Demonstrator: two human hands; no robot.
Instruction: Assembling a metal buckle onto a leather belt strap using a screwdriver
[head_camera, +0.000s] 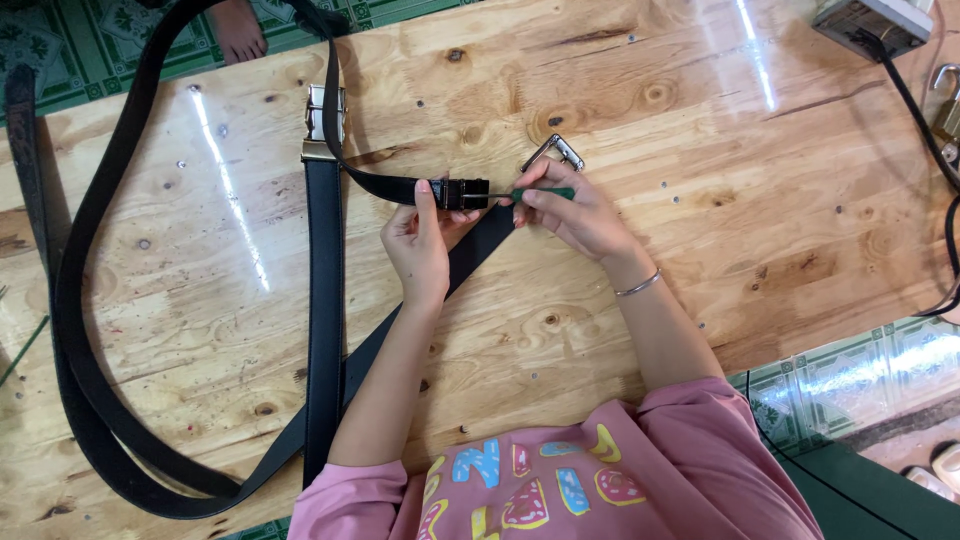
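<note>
My left hand (425, 240) pinches the end of a black belt (385, 185) just left of its dark clasp (463, 193), holding it a little above the wooden table (700, 150). My right hand (575, 215) grips a small green-handled screwdriver (545, 193) whose thin tip points left into the clasp. That belt loops away up and left, then sweeps round the table's left side. A loose silver buckle frame (553, 152) lies just above my right hand.
A second black belt (324, 300) with a silver and gold buckle (323, 125) lies straight down the table. A grey box (872, 22) with a black cable sits at the top right. Someone's bare foot (238, 30) rests on green tiles at the top left.
</note>
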